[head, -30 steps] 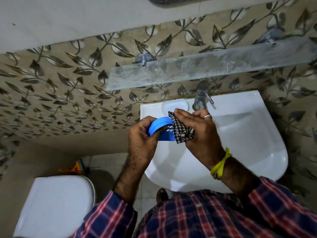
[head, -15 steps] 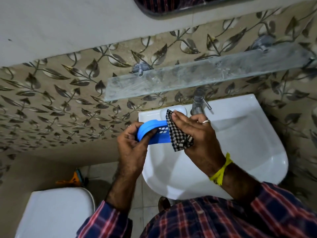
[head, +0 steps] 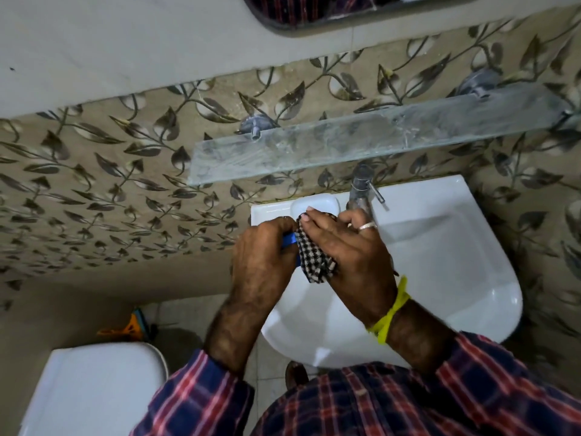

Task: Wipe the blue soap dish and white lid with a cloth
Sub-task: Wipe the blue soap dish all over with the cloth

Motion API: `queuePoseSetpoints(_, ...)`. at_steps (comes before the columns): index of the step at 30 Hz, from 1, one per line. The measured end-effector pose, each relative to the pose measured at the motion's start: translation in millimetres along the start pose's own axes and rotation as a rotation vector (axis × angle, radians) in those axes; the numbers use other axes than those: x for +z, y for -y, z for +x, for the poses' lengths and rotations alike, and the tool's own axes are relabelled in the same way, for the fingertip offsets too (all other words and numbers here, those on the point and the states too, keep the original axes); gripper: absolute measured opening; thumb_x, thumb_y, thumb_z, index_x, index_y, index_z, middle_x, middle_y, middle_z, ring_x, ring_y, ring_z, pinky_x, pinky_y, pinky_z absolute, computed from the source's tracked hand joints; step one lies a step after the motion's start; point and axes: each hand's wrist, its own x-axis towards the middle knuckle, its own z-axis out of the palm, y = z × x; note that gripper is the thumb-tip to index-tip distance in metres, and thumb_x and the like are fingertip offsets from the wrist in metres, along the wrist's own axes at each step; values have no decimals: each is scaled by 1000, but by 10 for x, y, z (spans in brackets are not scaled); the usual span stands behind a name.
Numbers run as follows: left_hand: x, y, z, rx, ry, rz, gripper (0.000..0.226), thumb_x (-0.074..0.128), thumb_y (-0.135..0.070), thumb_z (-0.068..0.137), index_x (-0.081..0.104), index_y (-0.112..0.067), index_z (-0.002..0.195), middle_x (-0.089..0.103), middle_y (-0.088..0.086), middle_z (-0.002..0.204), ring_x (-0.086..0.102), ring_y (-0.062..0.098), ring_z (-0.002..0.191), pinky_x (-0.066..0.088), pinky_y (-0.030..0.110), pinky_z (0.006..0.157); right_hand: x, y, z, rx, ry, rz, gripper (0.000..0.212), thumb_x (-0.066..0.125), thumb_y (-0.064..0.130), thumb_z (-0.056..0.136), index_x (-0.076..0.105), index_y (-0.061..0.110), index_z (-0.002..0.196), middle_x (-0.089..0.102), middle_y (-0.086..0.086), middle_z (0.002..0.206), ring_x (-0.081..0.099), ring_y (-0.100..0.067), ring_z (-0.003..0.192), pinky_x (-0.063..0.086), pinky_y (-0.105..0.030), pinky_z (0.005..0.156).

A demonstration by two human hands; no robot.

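My left hand [head: 264,253] grips the blue soap dish [head: 290,240] over the left rim of the washbasin; only a thin blue strip of the dish shows between my hands. A black-and-white checked cloth [head: 314,258] lies against the dish, held there by my right hand [head: 349,247], whose fingers are wrapped over it. The white lid [head: 314,204] lies on the basin's back ledge, just beyond my fingertips.
A white washbasin [head: 440,262] hangs on the leaf-patterned wall, with a metal tap [head: 361,190] at its back. Above it runs a glass shelf [head: 361,143]. A white toilet lid [head: 94,388] is at lower left, and an orange item [head: 125,328] lies on the floor.
My left hand has closed further over the blue dish, hiding most of it. The cloth and my right hand have slid left against the dish. The view has tilted down slightly.
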Motion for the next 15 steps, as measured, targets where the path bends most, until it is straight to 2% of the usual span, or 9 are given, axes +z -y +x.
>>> queuePoseSetpoints(3, 47, -32, -124, 19, -47, -33, 16, 70, -9, 78, 73, -22, 87, 75, 3, 81, 67, 28, 76, 52, 36, 66, -116, -78, -69, 17, 113, 30, 44, 56, 9, 92, 56, 9, 136, 53, -4, 143, 49, -25, 98, 44, -30, 94)
queuePoseSetpoints(6, 119, 2, -126, -41, -62, -31, 16, 72, -12, 81, 74, -21, 94, 77, 5, 90, 69, 29, 83, 53, 36, 72, -85, -69, 11, 111, 129, 117, 53, 62, 5, 82, 57, 9, 135, 53, -6, 144, 46, -24, 100, 42, -28, 95)
queuePoseSetpoints(10, 99, 152, -61, -99, -108, -138, 14, 76, -10, 77, 72, -22, 83, 74, 2, 79, 68, 26, 75, 57, 42, 71, -82, 42, -73, 146, 175, 174, 66, 51, 1, 76, 51, 12, 141, 46, -2, 150, 40, -20, 104, 36, -23, 101)
queuePoseSetpoints(14, 172, 82, -104, -58, -132, -186, 7, 77, -17, 81, 73, -20, 85, 74, 1, 79, 66, 24, 73, 55, 40, 69, -62, -68, 18, 285, 123, 254, 73, 55, -5, 69, 51, 12, 140, 50, -3, 146, 46, -23, 104, 43, -31, 99)
queuePoseSetpoints(15, 185, 99, -83, -59, -146, -213, 7, 77, -14, 81, 72, -19, 84, 73, 0, 78, 65, 23, 72, 54, 38, 70, -68, -61, 39, 284, 121, 266, 73, 53, -5, 69, 51, 11, 140, 50, -3, 146, 47, -23, 104, 43, -29, 100)
